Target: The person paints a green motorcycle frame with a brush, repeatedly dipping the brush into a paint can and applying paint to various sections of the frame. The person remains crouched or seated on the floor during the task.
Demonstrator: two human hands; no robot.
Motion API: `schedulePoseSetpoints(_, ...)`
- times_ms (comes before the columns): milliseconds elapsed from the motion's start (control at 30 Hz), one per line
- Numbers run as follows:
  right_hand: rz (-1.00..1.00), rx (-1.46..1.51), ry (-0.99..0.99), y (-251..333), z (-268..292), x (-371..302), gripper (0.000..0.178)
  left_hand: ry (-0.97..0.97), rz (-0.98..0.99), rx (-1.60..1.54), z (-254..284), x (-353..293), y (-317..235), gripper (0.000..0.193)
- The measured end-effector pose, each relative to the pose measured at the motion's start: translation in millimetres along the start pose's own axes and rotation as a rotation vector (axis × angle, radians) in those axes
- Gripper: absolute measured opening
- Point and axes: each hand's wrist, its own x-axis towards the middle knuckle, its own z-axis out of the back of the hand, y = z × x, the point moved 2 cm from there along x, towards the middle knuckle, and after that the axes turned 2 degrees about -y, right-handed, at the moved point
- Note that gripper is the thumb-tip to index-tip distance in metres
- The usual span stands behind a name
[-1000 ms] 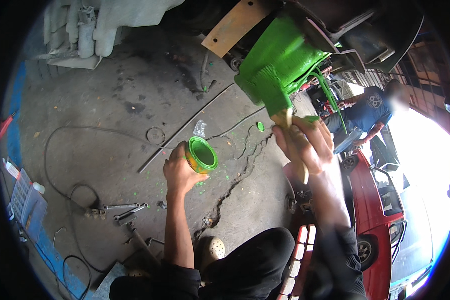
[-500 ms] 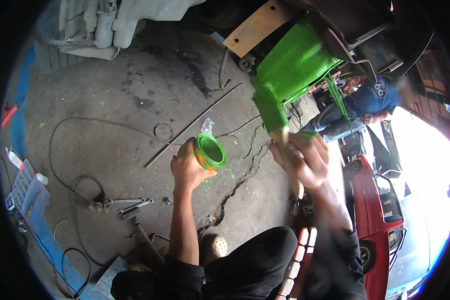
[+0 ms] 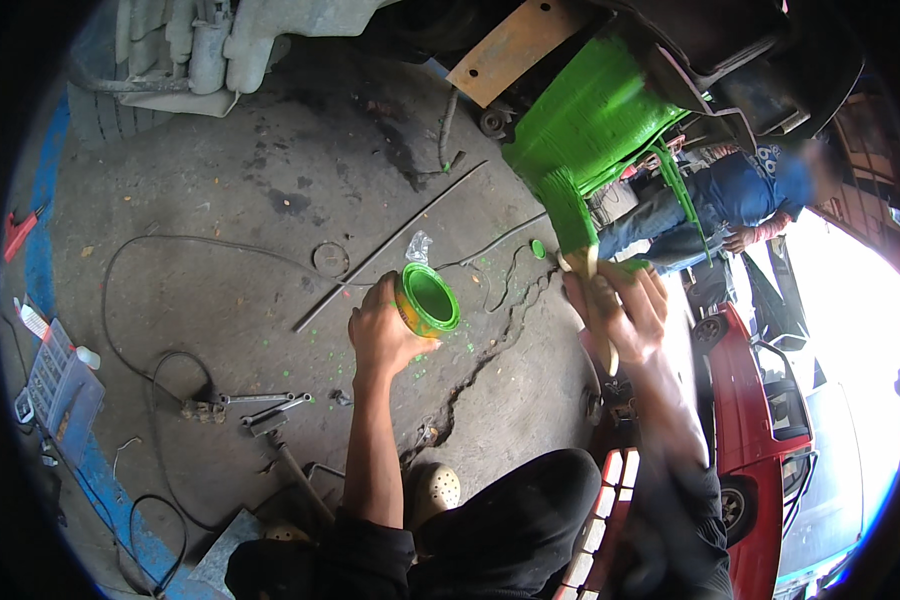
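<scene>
My left hand (image 3: 380, 325) is wrapped round a small paint can (image 3: 429, 301), its open top tilted toward me and its inside and rim coated in green. In my right hand (image 3: 625, 308) is a paintbrush (image 3: 573, 222) with a pale wooden handle. Wet green paint covers its bristles, which point up and touch or nearly touch the lower edge of a green-painted metal panel (image 3: 600, 115). Brush strokes show on the panel's glossy surface. Green smears mark the back of my right hand.
A bare metal plate (image 3: 518, 50) adjoins the panel. On the concrete floor lie a long rod (image 3: 390, 247), a cable (image 3: 220, 240), wrenches (image 3: 270, 405) and a hammer (image 3: 295, 470). A co-worker in blue (image 3: 730, 195) is at the right, beyond the panel, near a red vehicle (image 3: 760, 390).
My right hand and the brush have shifted a little to the right, the bristles sliding along the panel's lower edge. The can in my left hand has moved only slightly right.
</scene>
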Motion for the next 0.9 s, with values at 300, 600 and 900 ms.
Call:
schedulePoseSetpoints(300, 0.034, 0.044, 0.055, 18.8, 11.7, -5.5, 0.033, -0.033, 0.017, 0.003, 2.7, 0.5, 2.4, 0.102)
schedulePoseSetpoints(600, 0.122, 0.028, 0.057, -1.3, -29.2, -9.0, 0.032, -0.017, 0.005, 0.015, 1.8, -1.7, 1.7, 0.101)
schedulePoseSetpoints(900, 0.1, -0.004, 0.068, -5.7, 5.3, -14.3, 0.031, -0.016, 0.02, 0.01, -1.8, -0.8, 7.4, 0.102)
